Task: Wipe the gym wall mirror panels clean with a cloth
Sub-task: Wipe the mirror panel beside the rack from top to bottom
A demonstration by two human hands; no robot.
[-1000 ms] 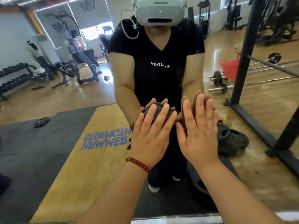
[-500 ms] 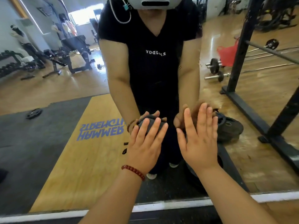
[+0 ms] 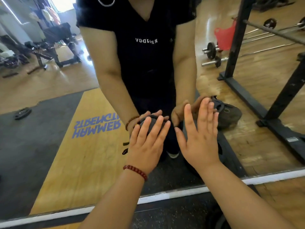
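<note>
The wall mirror [image 3: 49, 154] fills the head view and reflects me and the gym. My left hand [image 3: 146, 144], with a red bead bracelet at the wrist, presses a dark grey cloth [image 3: 152, 123] flat against the glass with straight fingers. Most of the cloth is hidden under the hand. My right hand [image 3: 200, 138] is spread open beside it, fingers straight and pointing up, close to the glass and holding nothing. Whether it touches the mirror I cannot tell.
The mirror's white lower edge [image 3: 173, 195] runs across the bottom, with dark rubber floor below it. Reflected are a yellow lifting platform [image 3: 82, 162], a black rack frame [image 3: 280, 100], weight plates [image 3: 229, 114] and barbells [image 3: 212, 52].
Both hands have slid down the mirror toward its lower edge, the left one carrying the cloth with it. My view has tilted downward, showing more of the bottom frame.
</note>
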